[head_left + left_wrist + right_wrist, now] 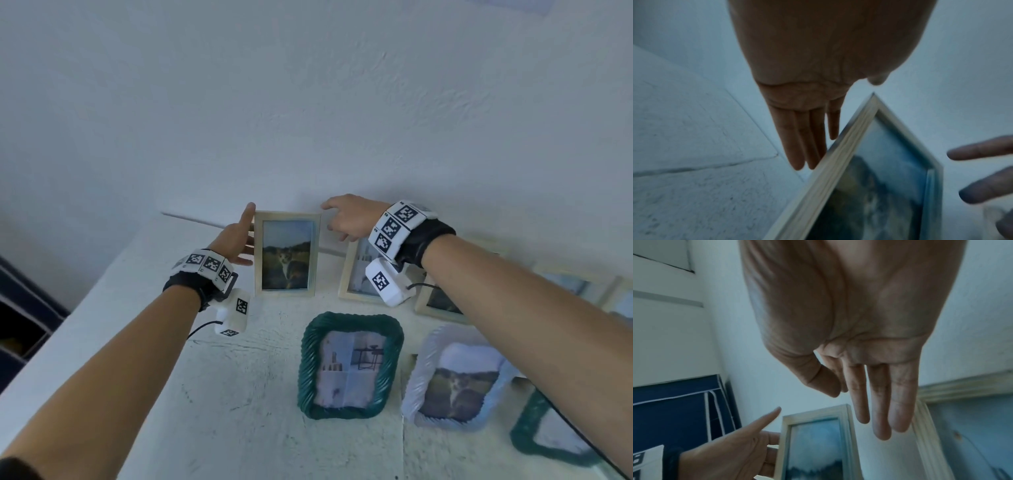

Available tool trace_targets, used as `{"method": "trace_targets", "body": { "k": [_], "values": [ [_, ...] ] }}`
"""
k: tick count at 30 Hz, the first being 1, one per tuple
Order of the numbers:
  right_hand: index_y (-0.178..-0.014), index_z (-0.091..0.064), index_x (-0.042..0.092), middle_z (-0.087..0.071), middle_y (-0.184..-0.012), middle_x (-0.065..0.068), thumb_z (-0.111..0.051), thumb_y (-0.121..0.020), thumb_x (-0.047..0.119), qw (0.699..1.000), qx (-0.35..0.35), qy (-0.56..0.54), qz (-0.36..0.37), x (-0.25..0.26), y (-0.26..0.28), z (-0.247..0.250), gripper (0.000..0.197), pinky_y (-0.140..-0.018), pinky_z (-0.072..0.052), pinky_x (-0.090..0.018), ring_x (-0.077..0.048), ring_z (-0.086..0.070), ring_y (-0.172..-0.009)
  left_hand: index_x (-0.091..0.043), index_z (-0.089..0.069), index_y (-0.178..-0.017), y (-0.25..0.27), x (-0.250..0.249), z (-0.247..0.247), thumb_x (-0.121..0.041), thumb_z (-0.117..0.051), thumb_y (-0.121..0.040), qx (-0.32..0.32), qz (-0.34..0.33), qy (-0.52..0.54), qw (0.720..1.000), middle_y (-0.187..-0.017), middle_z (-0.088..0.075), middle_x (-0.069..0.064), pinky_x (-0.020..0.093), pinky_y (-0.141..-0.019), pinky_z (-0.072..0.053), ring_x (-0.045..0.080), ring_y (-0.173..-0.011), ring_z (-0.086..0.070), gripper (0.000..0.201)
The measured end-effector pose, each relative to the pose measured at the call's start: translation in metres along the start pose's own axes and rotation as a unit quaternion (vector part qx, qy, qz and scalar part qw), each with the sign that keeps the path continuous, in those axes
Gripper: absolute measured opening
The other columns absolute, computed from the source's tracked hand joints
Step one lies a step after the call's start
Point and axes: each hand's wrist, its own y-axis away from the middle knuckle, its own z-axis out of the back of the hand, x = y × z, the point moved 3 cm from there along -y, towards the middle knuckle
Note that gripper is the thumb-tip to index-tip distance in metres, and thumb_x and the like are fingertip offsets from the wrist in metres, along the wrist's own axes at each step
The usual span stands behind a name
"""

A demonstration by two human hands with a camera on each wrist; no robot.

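A pale wooden photo frame [287, 253] with a cat picture stands upright on the white ledge [164, 377] against the wall. My left hand [244, 236] lies along its left edge with straight fingers, the index finger pointing up past the top corner. In the left wrist view my left hand [807, 142] has its fingertips right beside the frame [830, 181]; I cannot tell whether they touch. My right hand [339, 216] hovers off the top right corner, fingers relaxed and holding nothing. The right wrist view shows my right hand [871, 402] apart from the frame [818, 439].
Other frames stand on the ledge: a wooden one [358, 277] behind my right wrist, a dark green twisted one [349, 365], a pale blue one [455, 377], another green one [537, 435] at the lower right, and more at the far right. Dark blue furniture [20, 325] stands left.
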Motion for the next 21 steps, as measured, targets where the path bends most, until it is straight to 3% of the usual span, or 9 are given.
{"method": "trace_targets", "body": {
  "k": [4,7,9,11,15,18,21],
  "values": [
    [-0.148,-0.034,0.018,-0.045,-0.144,-0.008,-0.043,-0.099,0.018,0.994,-0.044,0.073,0.071,0.011,0.047,0.017,0.050,-0.101,-0.036,-0.027,-0.023,-0.048,-0.127,-0.011,-0.057,-0.124,0.019,0.003,0.017,-0.051,-0.047,-0.095,-0.134,-0.070,-0.034,0.988,-0.122,-0.062,0.011,0.046,-0.088,-0.054,0.025,-0.107,-0.060,0.051],
    [-0.145,-0.038,0.020,-0.057,-0.131,-0.006,-0.043,-0.100,0.019,0.990,-0.079,0.044,0.107,0.009,0.094,0.019,0.046,-0.092,-0.039,-0.023,-0.020,-0.053,-0.120,-0.024,-0.062,-0.116,0.054,-0.004,0.019,-0.055,-0.052,-0.084,-0.197,-0.136,-0.067,0.969,-0.113,-0.067,0.002,0.048,-0.094,-0.052,0.020,-0.105,-0.063,0.046],
    [-0.143,-0.043,0.019,-0.059,-0.129,-0.005,-0.045,-0.099,0.018,0.983,-0.113,0.027,0.141,0.002,0.130,0.014,0.044,-0.097,-0.043,-0.027,-0.019,-0.057,-0.115,-0.028,-0.062,-0.114,0.086,-0.015,0.006,-0.051,-0.052,-0.089,-0.203,-0.182,-0.070,0.959,-0.105,-0.070,-0.003,0.047,-0.093,-0.052,0.016,-0.101,-0.065,0.036],
    [-0.140,-0.048,0.018,-0.061,-0.128,-0.004,-0.046,-0.098,0.018,0.971,-0.155,0.021,0.178,-0.011,0.168,0.004,0.042,-0.100,-0.045,-0.032,-0.017,-0.059,-0.114,-0.029,-0.062,-0.113,0.125,-0.026,-0.019,-0.045,-0.051,-0.094,-0.194,-0.227,-0.072,0.952,-0.102,-0.071,-0.006,0.046,-0.091,-0.053,0.012,-0.098,-0.066,0.028],
    [-0.135,-0.053,0.015,-0.062,-0.128,0.001,-0.048,-0.098,0.020,0.951,-0.230,0.019,0.208,-0.060,0.253,-0.031,0.038,-0.097,-0.044,-0.021,-0.010,-0.059,-0.113,-0.025,-0.065,-0.114,0.207,-0.035,-0.096,-0.040,-0.052,-0.098,-0.165,-0.304,-0.090,0.934,-0.101,-0.071,-0.009,0.035,-0.082,-0.055,0.008,-0.094,-0.067,0.026],
    [-0.130,-0.057,0.017,-0.065,-0.120,0.001,-0.044,-0.096,0.025,0.947,-0.271,0.003,0.170,-0.119,0.309,-0.066,0.036,-0.088,-0.051,-0.033,-0.015,-0.061,-0.104,-0.022,-0.065,-0.114,0.259,-0.023,-0.176,-0.042,-0.050,-0.098,-0.081,-0.339,-0.108,0.931,-0.100,-0.071,-0.012,0.019,-0.075,-0.053,0.003,-0.091,-0.067,0.031],
    [-0.128,-0.057,0.017,-0.062,-0.118,0.001,-0.045,-0.094,0.023,0.947,-0.307,-0.003,0.090,-0.188,0.367,-0.100,0.036,-0.085,-0.052,-0.034,-0.019,-0.058,-0.104,-0.022,-0.066,-0.113,0.289,0.002,-0.265,-0.045,-0.049,-0.097,0.025,-0.344,-0.133,0.929,-0.095,-0.071,-0.017,0.016,-0.071,-0.052,0.003,-0.086,-0.067,0.032]
  ]
}}
